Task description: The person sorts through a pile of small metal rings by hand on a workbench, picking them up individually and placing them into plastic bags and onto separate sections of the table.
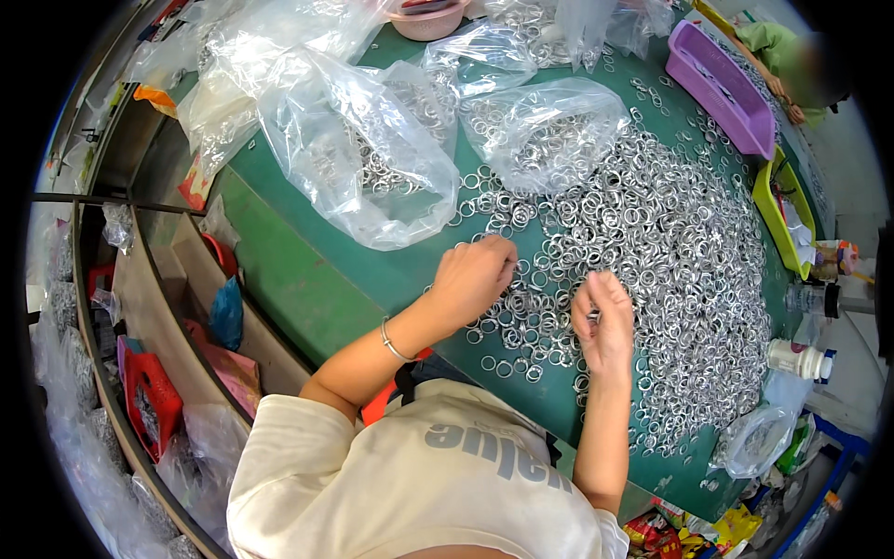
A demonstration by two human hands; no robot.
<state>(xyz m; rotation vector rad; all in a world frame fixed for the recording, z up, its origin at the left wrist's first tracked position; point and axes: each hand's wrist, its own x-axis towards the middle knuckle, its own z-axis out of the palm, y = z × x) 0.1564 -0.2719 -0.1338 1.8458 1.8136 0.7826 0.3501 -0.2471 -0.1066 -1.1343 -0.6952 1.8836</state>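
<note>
A large heap of silver metal rings spreads over the green table in front of me. At the heap's left edge is my left hand, its fingers curled in just above some scattered rings; what they hold, if anything, is hidden. My right hand is over the near part of the heap, thumb and fingers drawn together, and I cannot make out what is between them. Beyond the hands lie an open clear plastic bag with rings in it and a second clear bag of rings.
A purple basin and a yellow-green basket stand along the right edge. White bottles are beside them. Across the far right a person in green works. Shelves with a red basket line the left.
</note>
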